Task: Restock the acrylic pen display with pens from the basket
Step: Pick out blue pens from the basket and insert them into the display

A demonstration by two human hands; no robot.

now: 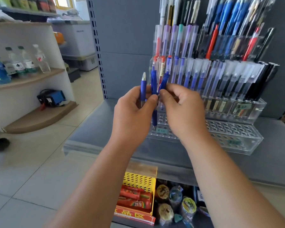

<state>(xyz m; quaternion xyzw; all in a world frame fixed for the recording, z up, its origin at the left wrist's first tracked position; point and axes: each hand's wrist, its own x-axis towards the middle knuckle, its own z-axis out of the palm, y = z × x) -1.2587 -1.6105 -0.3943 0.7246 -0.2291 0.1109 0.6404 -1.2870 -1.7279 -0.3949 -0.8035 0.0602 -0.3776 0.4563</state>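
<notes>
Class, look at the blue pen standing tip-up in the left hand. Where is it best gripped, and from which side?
Probably pinch the blue pen on its exposed sleeve just under the silver tip, coming from above: it stands upright, the left hand covers its lower barrel, other pens crowd its right.

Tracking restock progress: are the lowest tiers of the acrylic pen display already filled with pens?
No, the acrylic pen display shows only empty holes in its lowest tiers.

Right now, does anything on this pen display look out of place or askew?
Nothing looks spilled or broken. The front tiers of the acrylic pen display show empty holes, and among the held blue pens, one points tip up and another tip down.
</notes>
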